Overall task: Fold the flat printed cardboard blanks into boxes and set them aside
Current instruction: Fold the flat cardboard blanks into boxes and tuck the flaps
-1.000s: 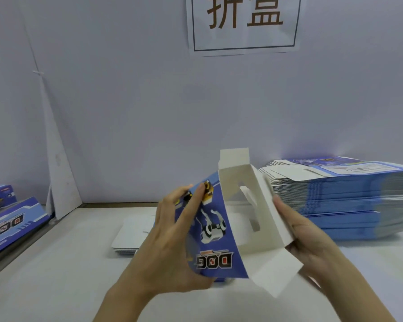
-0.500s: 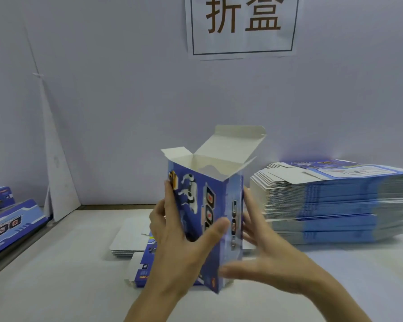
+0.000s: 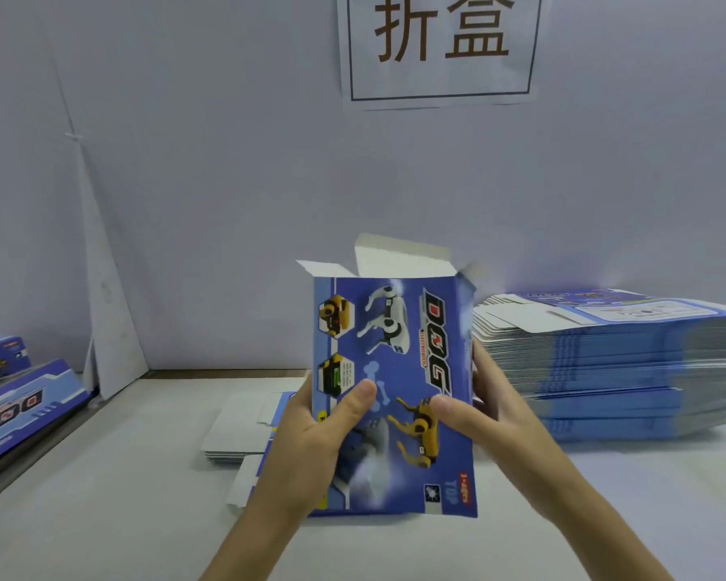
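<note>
The box (image 3: 395,329) stands upright between both hands, its printed blue front facing the camera. The left hand (image 3: 311,446) grips its left edge, with the thumb (image 3: 359,396) pressed on the front and the fingers hidden behind. The right hand (image 3: 495,417) grips the right edge in the same way: its thumb (image 3: 449,406) lies on the front by the yellow dog print, and its fingers curl round the side. Above the hands the top flaps (image 3: 399,255) stand open, showing white inner faces. The box's lower edge sits below the wrists, close to the table (image 3: 101,517); whether it touches cannot be told.

Just beyond the right hand a tall stack (image 3: 604,371) of flat blanks lies on the table. Behind the left hand lies a low pile (image 3: 227,438) of blanks, white side up. Well out to the left of the left hand are printed blue boxes (image 3: 17,408). High above both hands a sign (image 3: 436,48) hangs on the wall.
</note>
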Demonstrator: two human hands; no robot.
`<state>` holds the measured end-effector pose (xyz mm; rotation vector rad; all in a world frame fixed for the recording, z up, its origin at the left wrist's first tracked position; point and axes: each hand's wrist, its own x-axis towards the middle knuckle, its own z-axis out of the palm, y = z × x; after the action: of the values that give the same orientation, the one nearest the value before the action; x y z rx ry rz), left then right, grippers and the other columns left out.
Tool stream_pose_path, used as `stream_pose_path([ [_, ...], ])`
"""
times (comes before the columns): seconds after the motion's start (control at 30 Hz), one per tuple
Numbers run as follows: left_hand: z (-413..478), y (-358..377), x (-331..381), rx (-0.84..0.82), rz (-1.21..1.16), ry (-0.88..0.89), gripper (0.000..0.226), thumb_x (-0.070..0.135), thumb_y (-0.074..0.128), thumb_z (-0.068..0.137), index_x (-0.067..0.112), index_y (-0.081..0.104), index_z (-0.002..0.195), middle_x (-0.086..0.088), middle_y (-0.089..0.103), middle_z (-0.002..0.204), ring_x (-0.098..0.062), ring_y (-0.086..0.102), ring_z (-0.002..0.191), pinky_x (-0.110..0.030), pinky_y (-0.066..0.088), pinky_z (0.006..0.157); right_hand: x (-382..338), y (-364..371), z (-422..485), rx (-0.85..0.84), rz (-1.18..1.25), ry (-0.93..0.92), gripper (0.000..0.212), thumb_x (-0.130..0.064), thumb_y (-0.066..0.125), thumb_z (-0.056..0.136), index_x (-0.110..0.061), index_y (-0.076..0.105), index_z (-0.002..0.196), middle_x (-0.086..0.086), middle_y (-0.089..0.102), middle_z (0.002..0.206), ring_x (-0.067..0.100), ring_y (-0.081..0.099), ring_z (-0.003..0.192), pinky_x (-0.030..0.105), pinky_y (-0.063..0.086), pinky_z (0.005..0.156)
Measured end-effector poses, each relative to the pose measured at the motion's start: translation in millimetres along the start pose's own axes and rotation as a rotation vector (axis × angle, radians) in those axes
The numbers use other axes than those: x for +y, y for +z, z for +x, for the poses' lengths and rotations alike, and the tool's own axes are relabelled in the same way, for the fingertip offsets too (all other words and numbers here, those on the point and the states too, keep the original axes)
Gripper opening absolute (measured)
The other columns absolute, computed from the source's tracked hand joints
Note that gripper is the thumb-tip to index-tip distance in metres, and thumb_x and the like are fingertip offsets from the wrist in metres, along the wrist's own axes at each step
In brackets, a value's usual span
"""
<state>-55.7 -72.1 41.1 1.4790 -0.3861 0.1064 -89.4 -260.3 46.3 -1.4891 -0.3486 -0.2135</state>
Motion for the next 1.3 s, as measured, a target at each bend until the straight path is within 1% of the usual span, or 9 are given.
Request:
stream_pose_path([
  [0.1,0,1,0,0.000,-0.005,0.044,0.044,0.049,0.064,0.065,0.020,0.069,0.098,0.007,0.075,0.085,-0.010,0.071,0.079,-0.017,0.054,0.063,1,0,0,0.044,0.012,0.019,0.075,-0.038,0.078,0.067,-0.044,0.041,0.133,-0.010,0.070,0.115,0.018,0.070,0.103,0.025,0.058,0.068],
  [0.27,3,-3,0,-0.005,-0.019,0.039,0.048,0.057,0.051,0.073,0.021,0.065,0.102,0.001,0.075,0.094,-0.017,0.071,0.090,-0.029,0.058,0.077,-4,4,-3,-0.047,-0.005,-0.009,0.079,-0.049,0.082,0.061,-0.043,0.044,0.130,-0.009,0.068,0.119,0.018,0.068,0.108,0.025,0.058,0.074],
  [0.4,2,1,0,0.026,0.000,0.081,0.045,0.057,0.050,0.072,0.021,0.066,0.093,0.003,0.075,0.084,-0.016,0.072,0.078,-0.024,0.057,0.062,-4,3,-1,0.023,-0.008,0.011,0.085,-0.054,0.083,0.051,-0.047,0.044,0.126,-0.014,0.070,0.111,0.014,0.070,0.103,0.022,0.058,0.067],
  [0.5,1,1,2,0.008,0.014,0.072,0.044,0.057,0.051,0.073,0.021,0.065,0.095,0.001,0.075,0.088,-0.021,0.071,0.081,-0.035,0.060,0.070,-4,1,-2,-0.010,0.013,0.009,0.082,-0.051,0.082,0.054,-0.047,0.044,0.127,-0.012,0.070,0.114,0.018,0.070,0.104,0.024,0.058,0.069],
  [0.6,3,-1,4,0.008,-0.024,0.051,0.043,0.052,0.051,0.076,0.021,0.065,0.102,-0.002,0.075,0.093,-0.018,0.072,0.088,-0.028,0.057,0.075,-6,3,-3,-0.041,-0.001,-0.012,0.063,-0.044,0.074,0.066,-0.055,0.047,0.122,-0.013,0.068,0.118,0.016,0.068,0.108,0.024,0.058,0.073],
  [0.77,1,2,6,0.039,0.028,0.073,0.041,0.051,0.049,0.075,0.017,0.065,0.090,0.004,0.074,0.077,-0.012,0.071,0.072,-0.018,0.054,0.053,-2,1,-1,0.042,-0.004,0.004,0.071,-0.043,0.076,0.068,-0.044,0.042,0.131,-0.018,0.069,0.111,0.011,0.068,0.106,0.021,0.057,0.067],
  [1.03,2,-3,9,0.077,0.035,0.129,0.037,0.046,0.048,0.081,0.014,0.067,0.080,0.001,0.074,0.071,-0.011,0.070,0.064,-0.014,0.050,0.053,-3,5,-2,-0.015,-0.052,0.074,0.087,-0.054,0.077,0.054,-0.060,0.029,0.127,-0.027,0.065,0.112,0.007,0.066,0.109,0.024,0.058,0.073],
  [1.17,2,-2,9,0.028,-0.026,0.136,0.043,0.052,0.060,0.070,0.016,0.066,0.093,0.003,0.075,0.080,-0.012,0.072,0.075,-0.016,0.053,0.058,-7,4,-4,-0.074,-0.119,0.086,0.091,-0.050,0.080,0.055,-0.065,0.027,0.127,-0.028,0.065,0.113,0.008,0.067,0.108,0.025,0.059,0.075],
  [1.3,7,-18,11,-0.190,-0.054,0.033,0.062,0.047,0.078,0.066,0.027,0.056,0.121,0.004,0.074,0.103,-0.015,0.072,0.090,-0.021,0.056,0.066,-1,8,-2,-0.017,0.001,0.073,0.088,-0.039,0.081,0.062,-0.046,0.037,0.137,-0.008,0.069,0.118,0.023,0.070,0.104,0.033,0.060,0.073],
])
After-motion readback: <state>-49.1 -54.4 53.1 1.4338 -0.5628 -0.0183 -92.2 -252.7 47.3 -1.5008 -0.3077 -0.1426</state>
